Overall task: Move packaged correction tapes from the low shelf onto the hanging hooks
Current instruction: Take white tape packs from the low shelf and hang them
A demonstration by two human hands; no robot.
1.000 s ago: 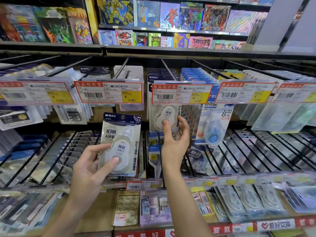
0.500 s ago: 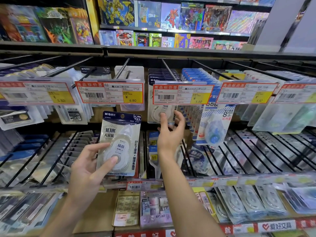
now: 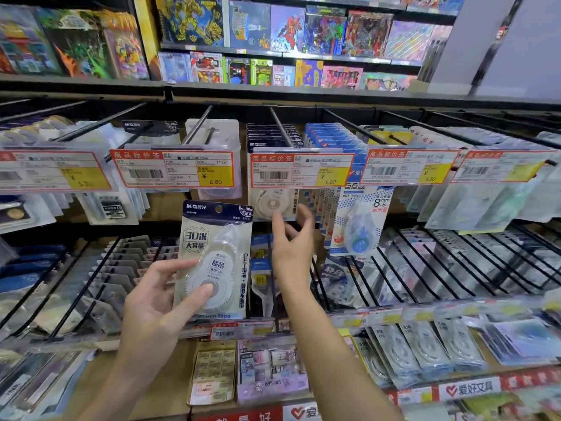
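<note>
My left hand [image 3: 151, 308] pinches a packaged correction tape [image 3: 212, 259] upright, thumb pressed on the blister's toothed wheel, the other fingers [image 3: 170, 265] spread behind the card. My right hand [image 3: 291, 247] is raised with loosely spread fingers, holding nothing, fingertips just below the hanging correction tape [image 3: 273, 203] at the front of the middle hook [image 3: 280, 126]. That pack hangs behind a red-and-yellow price tag [image 3: 300, 170]. A blue dot-tape pack [image 3: 358, 220] hangs just to the right of it.
</note>
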